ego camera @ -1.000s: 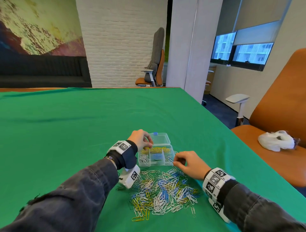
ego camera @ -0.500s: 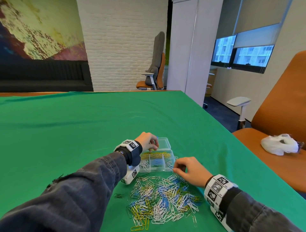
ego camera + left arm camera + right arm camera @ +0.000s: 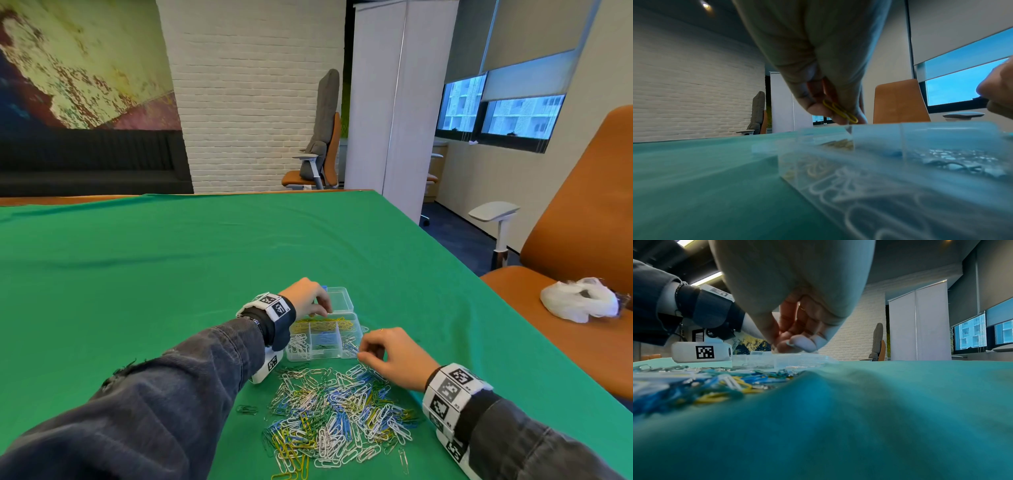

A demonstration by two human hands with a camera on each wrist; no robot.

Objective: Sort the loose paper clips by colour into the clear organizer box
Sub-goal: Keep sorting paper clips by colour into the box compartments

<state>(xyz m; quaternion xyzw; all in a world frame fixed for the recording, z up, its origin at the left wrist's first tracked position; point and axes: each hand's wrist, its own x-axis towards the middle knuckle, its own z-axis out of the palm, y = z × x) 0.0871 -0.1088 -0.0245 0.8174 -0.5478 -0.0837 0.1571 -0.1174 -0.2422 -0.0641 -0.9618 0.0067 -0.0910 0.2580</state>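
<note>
1. Near the table's (image 3: 171,274) 5 o'clock corner sat the clear organizer box (image 3: 356,334), lid open, its compartments holding yellow, blue and white clips.
2. Just at its 6 o'clock side lay the loose paper clips (image 3: 335,414), a mixed heap of white, blue, yellow and green.
3. Over the yellow compartment, the left hand (image 3: 306,299) pinched a yellow clip (image 3: 839,112).
4. At the box's 4 o'clock corner, the right hand (image 3: 394,358) had its fingers curled together; whether they held a clip could not be told.
5. Bare green cloth spread wide toward 9 and 12 o'clock; the table edge ran close at 3 o'clock.

cloth (image 3: 171,274) green; clip pile (image 3: 339,411) white, blue, yellow, perhaps green; pinched clip (image 3: 839,113) yellow; wristbands (image 3: 448,394) black-white checks
</note>
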